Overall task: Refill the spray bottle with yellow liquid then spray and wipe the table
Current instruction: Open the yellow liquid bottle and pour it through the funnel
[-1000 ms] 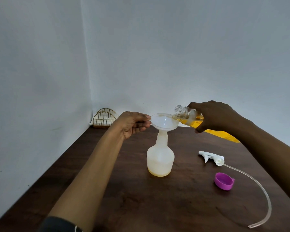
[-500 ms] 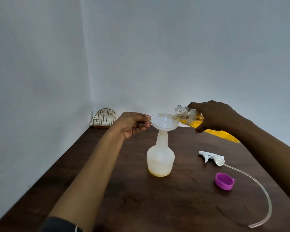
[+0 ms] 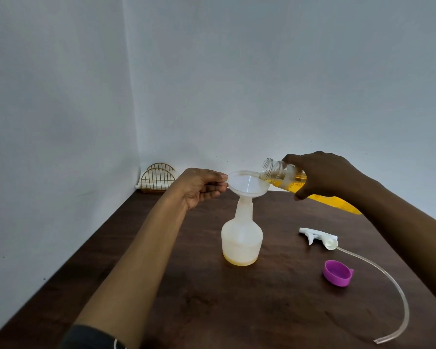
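Nearest, the tube [image 3: 398, 293] curves across the table [image 3: 186, 311], running from the trigger head [image 3: 319, 237] that lies detached, with the purple cap [image 3: 337, 273] just beside it. Mid-table the spray bottle [image 3: 241, 238] stands upright, long axis vertical, neck up, a funnel [image 3: 247, 185] seated in it. Over the last second almost nothing has moved: the yellow layer at its base is as thin as before, so the refill looks barely begun and pouring probably has to go on. The left hand [image 3: 202, 187] pinches the funnel's rim. The right hand [image 3: 322, 176] is wrapped around the refill bottle [image 3: 287, 178], whose long axis lies near horizontal, mouth pointing left and resting at the funnel's right edge. A wire rack [image 3: 157, 178] sits in the far corner.
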Demonstrator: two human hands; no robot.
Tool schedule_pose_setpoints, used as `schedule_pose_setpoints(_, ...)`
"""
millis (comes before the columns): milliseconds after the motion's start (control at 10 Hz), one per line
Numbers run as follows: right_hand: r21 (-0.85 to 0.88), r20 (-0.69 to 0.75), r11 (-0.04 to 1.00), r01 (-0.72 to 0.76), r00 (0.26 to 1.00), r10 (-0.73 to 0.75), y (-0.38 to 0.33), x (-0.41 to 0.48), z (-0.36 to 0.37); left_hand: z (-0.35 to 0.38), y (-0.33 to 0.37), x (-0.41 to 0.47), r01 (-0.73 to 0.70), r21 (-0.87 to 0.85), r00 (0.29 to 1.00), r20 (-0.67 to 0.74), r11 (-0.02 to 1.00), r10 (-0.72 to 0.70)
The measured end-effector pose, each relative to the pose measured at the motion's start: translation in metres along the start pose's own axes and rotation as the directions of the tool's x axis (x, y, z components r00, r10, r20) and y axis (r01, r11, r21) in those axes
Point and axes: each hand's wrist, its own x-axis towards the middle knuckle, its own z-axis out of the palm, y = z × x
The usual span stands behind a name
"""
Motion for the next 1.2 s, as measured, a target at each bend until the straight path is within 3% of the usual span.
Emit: schedule_pose_setpoints(1200, -0.006, 0.008, 1.000, -0.001, 1.000, 0.001, -0.0020, -0.0006, -0.0020, 0.0001, 0.0008, -0.0025, 0.000, 0.005, 1.000, -0.002, 1.000, 0.000)
